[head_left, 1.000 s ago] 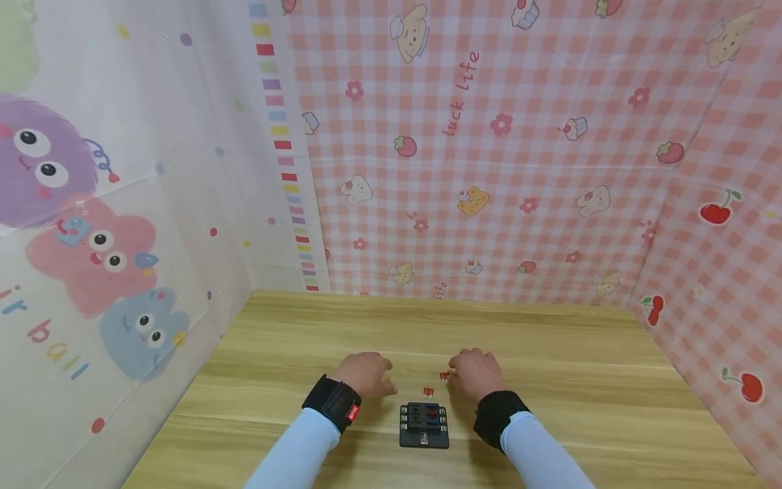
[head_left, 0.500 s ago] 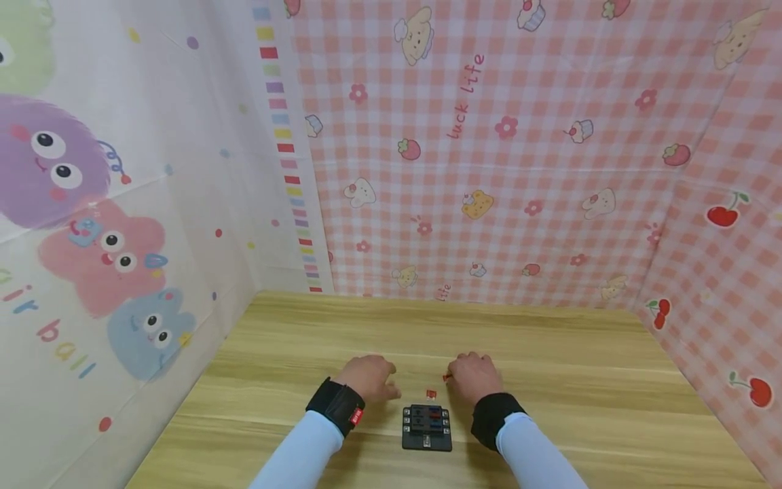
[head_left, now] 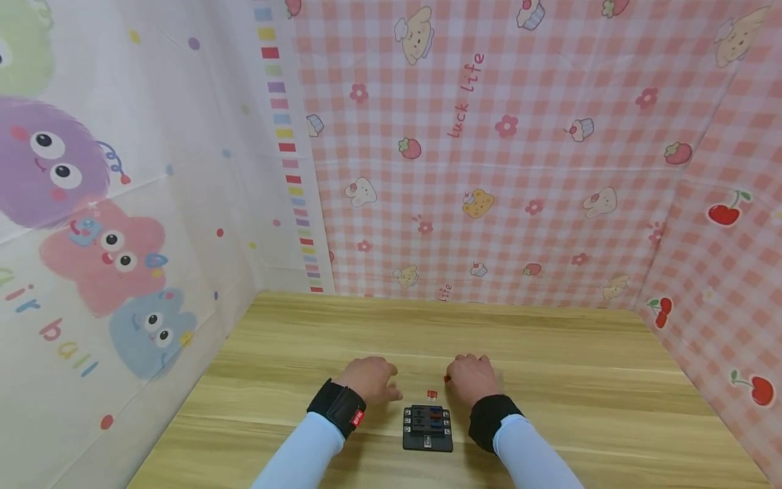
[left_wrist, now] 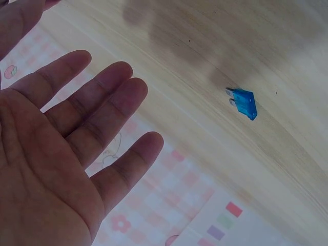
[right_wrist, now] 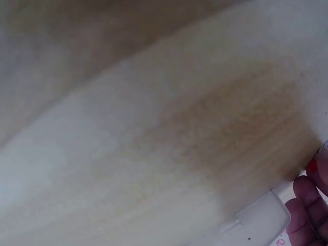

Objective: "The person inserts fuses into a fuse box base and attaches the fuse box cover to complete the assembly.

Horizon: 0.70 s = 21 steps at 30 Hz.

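My right hand (head_left: 472, 380) pinches a small red blade fuse (head_left: 447, 379) between thumb and fingers; only a bit of its red shows in the right wrist view. A second red blade fuse (head_left: 432, 394) lies on the table between my hands, just beyond the black fuse block (head_left: 423, 430). Blue and red fuses sit in the block's right side. My left hand (head_left: 369, 380) hovers left of the block with relaxed, spread fingers, holding nothing. Past those fingertips a blue blade fuse (left_wrist: 245, 103) lies on the table, hidden in the head view.
A translucent plastic piece (right_wrist: 261, 220), perhaps a case, lies by my right fingers; its full shape is hidden. The wood-grain table (head_left: 293, 326) meets a pink checked cloth wall (head_left: 391, 224) at the back, with printed cloth on both sides.
My right fingers have closed on the red fuse that lay beside them and now cover most of it. The left hand stays about where it was. The head view shifts slightly.
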Available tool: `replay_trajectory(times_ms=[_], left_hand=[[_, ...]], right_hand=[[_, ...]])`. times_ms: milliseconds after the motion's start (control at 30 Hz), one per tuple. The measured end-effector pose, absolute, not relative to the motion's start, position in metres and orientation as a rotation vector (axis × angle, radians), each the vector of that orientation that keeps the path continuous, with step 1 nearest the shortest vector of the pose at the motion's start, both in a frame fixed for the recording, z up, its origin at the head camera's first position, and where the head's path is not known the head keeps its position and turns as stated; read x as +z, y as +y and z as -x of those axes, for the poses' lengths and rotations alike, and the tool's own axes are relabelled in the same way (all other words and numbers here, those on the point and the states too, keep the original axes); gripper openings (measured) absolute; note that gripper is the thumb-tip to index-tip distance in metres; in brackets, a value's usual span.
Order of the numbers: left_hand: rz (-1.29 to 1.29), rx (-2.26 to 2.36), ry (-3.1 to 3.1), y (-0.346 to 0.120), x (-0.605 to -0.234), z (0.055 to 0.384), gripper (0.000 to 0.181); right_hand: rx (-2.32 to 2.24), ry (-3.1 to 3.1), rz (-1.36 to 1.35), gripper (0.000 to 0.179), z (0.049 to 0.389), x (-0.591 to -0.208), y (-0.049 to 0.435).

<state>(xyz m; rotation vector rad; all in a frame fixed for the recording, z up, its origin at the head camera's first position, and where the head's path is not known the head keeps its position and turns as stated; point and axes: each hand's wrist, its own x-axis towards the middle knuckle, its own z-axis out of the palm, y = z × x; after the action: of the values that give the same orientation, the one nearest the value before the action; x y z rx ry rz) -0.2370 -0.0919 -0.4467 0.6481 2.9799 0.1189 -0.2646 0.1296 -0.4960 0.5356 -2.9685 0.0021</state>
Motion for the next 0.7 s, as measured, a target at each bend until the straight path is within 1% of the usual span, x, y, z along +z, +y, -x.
replay_trajectory(times_ms=[233, 700], left_hand=[[-0.665, 0.091, 2.982, -0.0915, -0.4480, 0.2375, 0.045], [-0.663, 0.122, 2.953, -0.0913, -0.4438, 0.2399, 0.045]], right_hand=[[-0.031, -2.980, -0.521, 0.008, 0.2632, -0.4947, 0.1279], [0.108, -2.996, -0.499, 0.007, 0.2645, -0.4927, 0.1298]])
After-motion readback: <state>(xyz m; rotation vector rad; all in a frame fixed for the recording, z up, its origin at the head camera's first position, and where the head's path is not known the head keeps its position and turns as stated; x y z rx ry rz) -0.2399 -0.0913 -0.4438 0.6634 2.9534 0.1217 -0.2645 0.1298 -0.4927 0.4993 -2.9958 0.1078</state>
